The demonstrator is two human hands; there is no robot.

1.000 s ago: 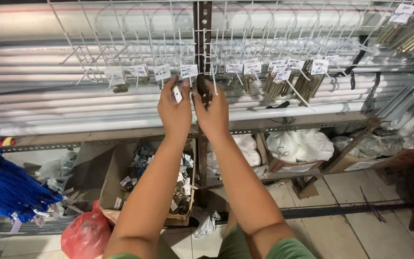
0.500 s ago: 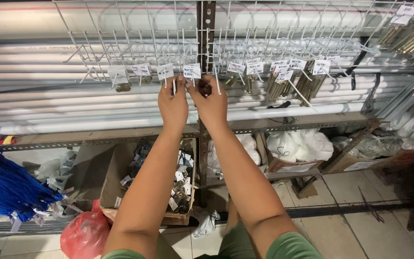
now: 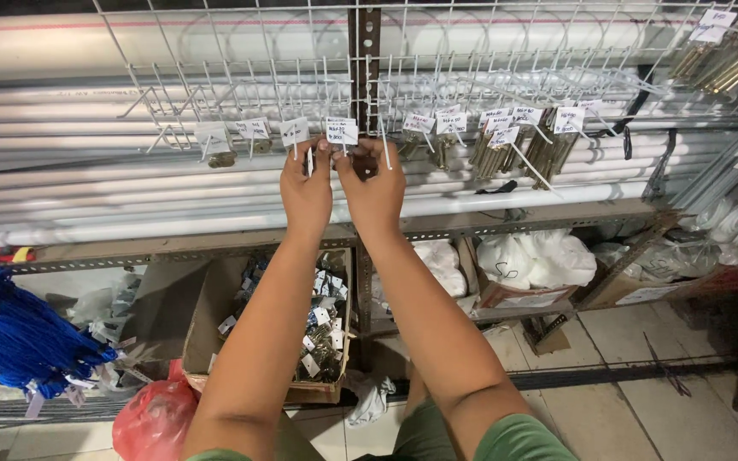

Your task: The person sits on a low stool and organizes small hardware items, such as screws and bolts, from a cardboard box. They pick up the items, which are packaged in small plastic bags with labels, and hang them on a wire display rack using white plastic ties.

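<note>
I see my 2 hands raised side by side at the wire rack: left hand [image 3: 305,192] and right hand [image 3: 375,192] both pinch closed on the white tag [image 3: 342,130] directly above their fingertips, its hook [image 3: 383,141] running out toward me. Both are equally near; since 1 second ago they have lifted from the dark upright [image 3: 366,51] to the tag.

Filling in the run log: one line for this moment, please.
left hand at white tag | right hand beside it | wire grid rack | cardboard box below
</note>
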